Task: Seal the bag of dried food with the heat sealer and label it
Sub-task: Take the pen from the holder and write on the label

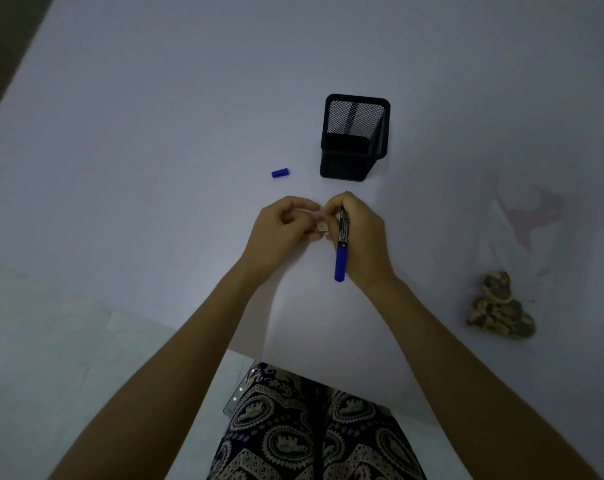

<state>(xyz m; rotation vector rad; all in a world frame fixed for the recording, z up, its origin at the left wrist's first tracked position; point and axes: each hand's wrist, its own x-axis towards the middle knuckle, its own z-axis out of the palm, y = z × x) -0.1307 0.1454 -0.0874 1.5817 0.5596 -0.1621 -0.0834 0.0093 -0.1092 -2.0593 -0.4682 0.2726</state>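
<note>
Gripping a blue marker (341,251) in its curled fingers, the right hand (357,237) hovers over the white table (155,133), the pen's capped blue end pointing back toward the person and its tip hidden behind the knuckles. The same hand's thumb and forefinger meet the left hand (283,230) at a small pale piece (321,225), perhaps a label, though it is too small and dim to name for sure. The left hand's fingers are bent inward and pinch that piece from the other side, so the two hands touch at the middle of the table.

Just beyond the left hand lies a blue pen cap (280,173), on its side and apart from everything else. To its right, near the right hand's knuckles but not touching them, stands a black mesh pen holder (354,140), upright, with a square rim; what it holds cannot be made out.

Well off to the right lies the clear bag (522,237), its plastic nearly lost against the table, with the dried food (499,308) gathered in a brown, mottled lump at the end nearer the person. Whether its mouth is sealed cannot be told from here.

At the near edge of the table the person's patterned trousers (311,434) show below both bare forearms.
</note>
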